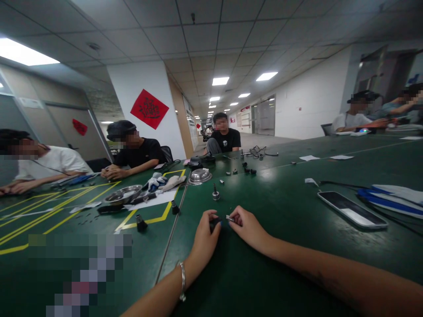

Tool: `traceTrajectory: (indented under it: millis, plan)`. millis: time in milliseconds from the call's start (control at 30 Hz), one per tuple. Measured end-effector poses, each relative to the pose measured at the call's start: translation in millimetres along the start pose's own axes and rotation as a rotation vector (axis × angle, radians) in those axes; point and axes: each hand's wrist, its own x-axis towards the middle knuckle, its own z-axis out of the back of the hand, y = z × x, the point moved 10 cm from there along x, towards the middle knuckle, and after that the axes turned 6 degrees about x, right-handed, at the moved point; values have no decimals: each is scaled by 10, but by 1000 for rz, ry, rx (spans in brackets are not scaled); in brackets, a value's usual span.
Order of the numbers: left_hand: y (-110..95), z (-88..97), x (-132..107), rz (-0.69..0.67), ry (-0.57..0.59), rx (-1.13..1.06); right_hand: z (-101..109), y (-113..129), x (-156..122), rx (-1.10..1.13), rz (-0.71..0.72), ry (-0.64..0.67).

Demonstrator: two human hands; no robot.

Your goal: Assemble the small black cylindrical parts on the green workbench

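My left hand, with a silver bracelet on the wrist, rests on the green table and pinches a small black part at its fingertips. My right hand lies just to the right and pinches a small silver metal piece between thumb and forefinger. The silver piece points toward the black part, and the two nearly touch. A small upright metal piece stands a short way beyond my hands.
A phone lies at the right beside blue and white sheets. Two metal bowls, gloves and small black parts sit at the left. Several other people sit around the table.
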Motion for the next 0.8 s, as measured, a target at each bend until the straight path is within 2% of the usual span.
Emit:
traceTrajectory:
  millis: [67,167,367,567,800]
  plan:
    - [95,47,28,50,-40,-41,32,-28,18,63,-11,-34]
    - [145,-8,44,82,16,-97,41,-56,31,136,-9,-55]
    - [-118,-214,-52,-47,236,17,78,48,3,129,62,-67]
    - [-207,-238,-87,-97,237,33,103,170,-23,50,117,-71]
    - [-333,-293,-137,-117,327,57,-1,271,-53,13,169,4]
